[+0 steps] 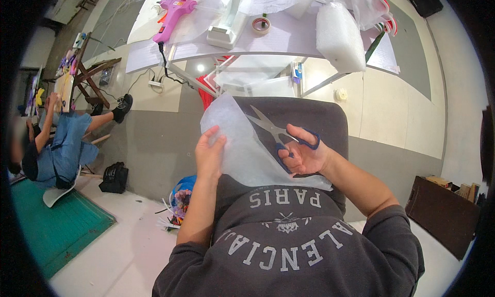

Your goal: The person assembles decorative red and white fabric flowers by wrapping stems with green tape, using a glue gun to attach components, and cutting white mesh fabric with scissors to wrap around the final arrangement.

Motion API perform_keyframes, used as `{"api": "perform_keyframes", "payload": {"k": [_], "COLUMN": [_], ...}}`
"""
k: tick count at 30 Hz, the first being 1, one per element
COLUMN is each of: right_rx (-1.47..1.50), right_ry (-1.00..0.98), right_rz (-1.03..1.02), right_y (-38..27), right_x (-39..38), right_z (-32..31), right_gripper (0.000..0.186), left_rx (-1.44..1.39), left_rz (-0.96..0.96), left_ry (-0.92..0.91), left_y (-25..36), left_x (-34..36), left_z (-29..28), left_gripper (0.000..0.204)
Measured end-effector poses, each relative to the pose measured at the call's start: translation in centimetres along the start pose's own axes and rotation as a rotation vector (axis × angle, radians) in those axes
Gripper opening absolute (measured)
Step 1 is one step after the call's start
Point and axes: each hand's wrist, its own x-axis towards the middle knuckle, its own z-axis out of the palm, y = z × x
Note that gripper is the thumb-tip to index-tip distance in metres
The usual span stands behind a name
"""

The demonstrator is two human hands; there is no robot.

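A translucent white sheet (238, 145) hangs over my lap, its pointed corner up toward the table. My left hand (210, 154) pinches the sheet's left side between thumb and fingers. In my right hand (310, 157) is a pair of scissors (267, 124) with blue handles, thumb through one loop and fingers through the other. Their blades are spread apart and point up and left, across the sheet's right edge. Whether the sheet lies between the blades I cannot tell.
Ahead, a white table (198, 44) carries a pink glue gun (174, 18), a tape dispenser (229, 23), a tape roll (261, 25) and a white foam roll (339, 37). A dark stool (330, 122) is before me. Another person (67, 147) sits at left; a brown box (441, 212) stands right.
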Motion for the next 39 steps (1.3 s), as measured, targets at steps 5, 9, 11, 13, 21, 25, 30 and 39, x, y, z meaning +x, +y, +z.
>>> {"api": "perform_keyframes", "payload": {"k": [5,9,11,13,21,25,30,39], "right_rx": [-0.004,0.078,0.089,0.147,0.272,0.363,0.414,0.333], "right_ry": [-0.013,0.005,0.002,0.003,-0.212,-0.265,-0.270,-0.271], "right_rz": [0.003,0.090,0.094,0.076,0.035,-0.025,-0.083,-0.086], "right_y": [-0.1,0.4,0.6,0.6,1.1,1.2,1.4,1.0], "right_x": [0.3,0.5,0.8,1.4,3.6,4.9,6.0,6.8], "right_z": [0.0,-0.3,-0.6,-0.5,0.3,0.6,1.0,1.2], "right_gripper": [0.059,0.058,0.058,0.058,0.062,0.062,0.061,0.057], "left_rx": [0.073,0.105,0.147,0.274,0.140,0.017,0.090,-0.135], "left_rz": [0.066,0.108,0.148,0.217,0.337,0.385,0.411,0.308], "left_ry": [0.023,0.043,0.054,0.092,0.103,0.100,0.133,0.019], "left_y": [0.5,-0.1,-0.2,0.2,0.5,-0.2,-0.9,-0.7], "left_x": [-0.4,-0.5,-0.8,-1.3,-1.5,-1.6,-2.0,-2.0], "left_z": [0.2,-0.1,0.0,0.4,1.2,1.5,0.9,0.6], "left_gripper": [0.034,0.036,0.037,0.039,0.040,0.042,0.043,0.043]}}
